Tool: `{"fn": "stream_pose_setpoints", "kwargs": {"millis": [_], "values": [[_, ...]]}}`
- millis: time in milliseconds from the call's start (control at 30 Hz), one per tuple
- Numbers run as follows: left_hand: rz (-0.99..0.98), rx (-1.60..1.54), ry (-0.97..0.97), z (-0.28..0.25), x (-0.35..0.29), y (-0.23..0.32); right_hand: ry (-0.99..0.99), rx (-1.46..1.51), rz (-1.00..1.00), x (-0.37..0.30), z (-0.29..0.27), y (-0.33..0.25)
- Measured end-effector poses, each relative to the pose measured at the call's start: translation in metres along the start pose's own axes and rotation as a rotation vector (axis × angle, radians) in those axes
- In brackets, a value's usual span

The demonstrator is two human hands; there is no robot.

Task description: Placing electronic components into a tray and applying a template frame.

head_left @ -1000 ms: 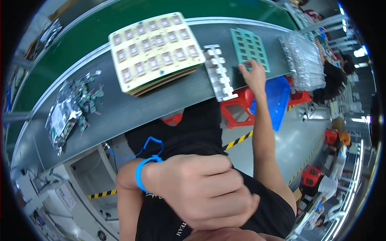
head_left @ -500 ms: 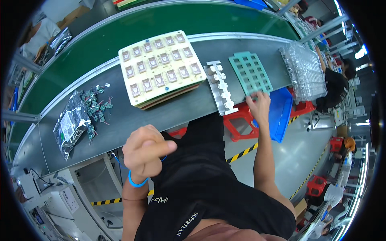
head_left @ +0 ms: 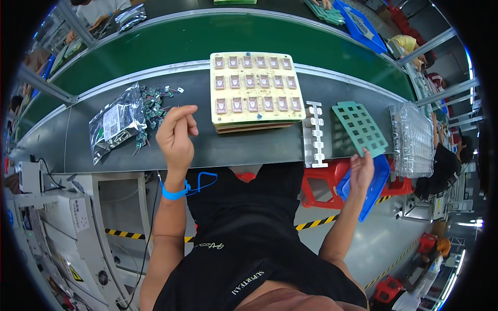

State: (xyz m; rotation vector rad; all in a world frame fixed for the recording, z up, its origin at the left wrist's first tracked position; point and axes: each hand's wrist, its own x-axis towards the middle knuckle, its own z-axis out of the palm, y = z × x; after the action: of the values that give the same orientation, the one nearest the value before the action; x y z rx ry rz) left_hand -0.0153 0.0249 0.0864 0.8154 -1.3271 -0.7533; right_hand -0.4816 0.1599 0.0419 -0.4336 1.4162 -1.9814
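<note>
My left hand [head_left: 175,140] hovers over the front part of the table, the index finger stretched to the right and the other fingers loosely curled. I see nothing in it. A blue wrist strap [head_left: 175,193] is round that wrist. My right hand [head_left: 361,173] pinches the near corner of a thin green panel with rows of square holes [head_left: 361,129], which is tilted off the table and casts a shadow. Left of the panel lies a silver metal strip with white tabs [head_left: 315,136]. A stacked cream fixture plate [head_left: 257,120] holds rows of small clear-pinkish pieces in the middle.
Small green circuit boards with wires [head_left: 151,106] are heaped beside a silvery plastic bag [head_left: 116,122] at left. Bubble-wrapped trays [head_left: 412,140] stand at right. A blue bin [head_left: 381,181] and red stools [head_left: 324,186] are below the edge. Beyond runs a green conveyor side [head_left: 181,44].
My view has shifted, so the table things appear moved. The green panel's near corner is now raised in my right hand. My left hand has moved forward over the table, its index finger extended.
</note>
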Motion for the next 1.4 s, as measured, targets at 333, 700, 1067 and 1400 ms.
{"fn": "stream_pose_setpoints", "kwargs": {"millis": [333, 700, 1067, 1400], "values": [[-0.116, 0.007, 0.0, 0.008, 0.073, -0.012, -0.356, 0.017, -0.151, -0.024, 0.102, -0.056], [-0.592, -0.213, -0.252, 0.026, 0.1, -0.009, -0.735, -0.141, 0.179, -0.052, 0.214, -0.034], [-0.499, -0.234, -0.437, 0.001, 0.091, -0.041, -0.57, -0.643, 0.027, -0.052, 0.217, -0.019], [-0.503, -0.175, -0.432, 0.007, 0.086, -0.061, -0.557, -0.701, 0.026, -0.046, 0.222, -0.012]]}}
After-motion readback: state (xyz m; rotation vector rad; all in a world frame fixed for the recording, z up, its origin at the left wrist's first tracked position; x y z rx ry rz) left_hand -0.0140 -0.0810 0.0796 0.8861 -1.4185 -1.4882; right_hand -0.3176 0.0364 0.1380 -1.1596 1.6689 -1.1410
